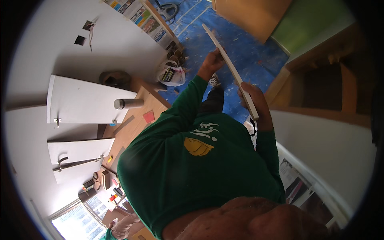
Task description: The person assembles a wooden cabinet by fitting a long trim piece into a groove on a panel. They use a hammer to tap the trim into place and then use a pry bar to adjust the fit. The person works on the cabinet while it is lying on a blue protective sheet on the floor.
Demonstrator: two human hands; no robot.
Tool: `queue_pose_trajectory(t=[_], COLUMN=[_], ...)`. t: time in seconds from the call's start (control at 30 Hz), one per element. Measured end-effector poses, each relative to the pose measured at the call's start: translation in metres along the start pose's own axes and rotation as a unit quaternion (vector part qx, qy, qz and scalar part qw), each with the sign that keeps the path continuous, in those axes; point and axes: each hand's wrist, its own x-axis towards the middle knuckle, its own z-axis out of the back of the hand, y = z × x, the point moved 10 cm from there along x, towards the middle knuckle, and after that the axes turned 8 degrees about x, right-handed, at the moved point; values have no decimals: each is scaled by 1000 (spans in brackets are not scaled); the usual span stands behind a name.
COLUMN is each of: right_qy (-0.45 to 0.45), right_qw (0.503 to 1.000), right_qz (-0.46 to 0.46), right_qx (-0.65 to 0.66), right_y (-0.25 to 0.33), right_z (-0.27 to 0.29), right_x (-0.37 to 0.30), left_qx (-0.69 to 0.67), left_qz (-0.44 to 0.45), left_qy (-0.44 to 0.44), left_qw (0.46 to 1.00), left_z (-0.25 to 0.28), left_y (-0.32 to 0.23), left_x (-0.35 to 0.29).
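In front of me a long, narrow, pale wooden strip (pixel 233 71) is held up at a slant, its near end toward my right side. My left hand (pixel 213 63) is closed on its left edge, partway toward the far end. Close to the near end, my right hand (pixel 255 97) grips the strip, with its fingers partly hidden behind it. Both arms wear green sleeves. Beneath the strip lies a blue floor sheet (pixel 192 52), and my shoe (pixel 215 81) shows on it.
On my left, a wooden worktop (pixel 129 138) carries a metal flask (pixel 129 104) and white panels (pixel 86 99) with hinges. A white plastic bag (pixel 171 74) sits beyond it. A wooden cabinet frame (pixel 350 86) stands to the right. Another person (pixel 127 227) is at the lower left.
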Motion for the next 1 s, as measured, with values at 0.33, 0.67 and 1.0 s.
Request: queue_pose_trajectory(t=[0.33, 0.67, 1.0], right_qy=[38, 60, 123], right_qw=[987, 986, 984], right_qz=[-9, -8, -80], right_qx=[157, 155, 100], right_y=[133, 234, 316], right_z=[-90, -114, -87], right_x=[164, 285, 398], left_qx=[-143, -124, -45], left_qz=[36, -11, -70], left_qy=[-19, -69, -90], left_qw=[989, 990, 993], left_z=[45, 31, 31], left_y=[-70, -174, -274], left_x=[177, 287, 370])
